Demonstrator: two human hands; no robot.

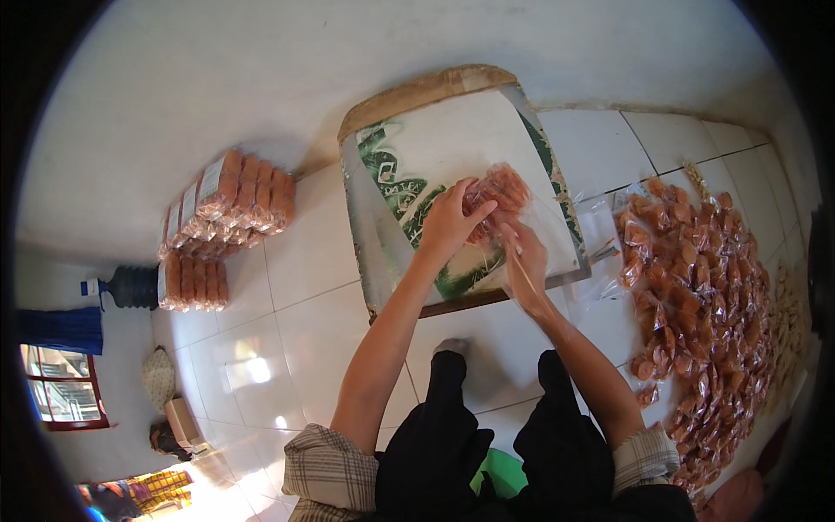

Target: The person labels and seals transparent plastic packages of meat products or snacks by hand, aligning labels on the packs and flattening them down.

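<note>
A clear plastic bag (506,187) of reddish-brown pieces lies on a low table (477,117) with a worn white and green top. The fingers of my left hand (450,219) curl round the bag's left side and press on it. My right hand (525,261) is closed on the loose plastic at the bag's near end. Some clear film trails below that hand along the wrist. The right fingertips are partly hidden by plastic.
A large heap of similar small packets (696,304) covers the floor on the right. Bundled packs (248,193) are stacked on the left by the wall, near a dark water jug (132,287). Clear plastic sheets (598,235) lie beside the table. Something green (502,472) shows between my legs.
</note>
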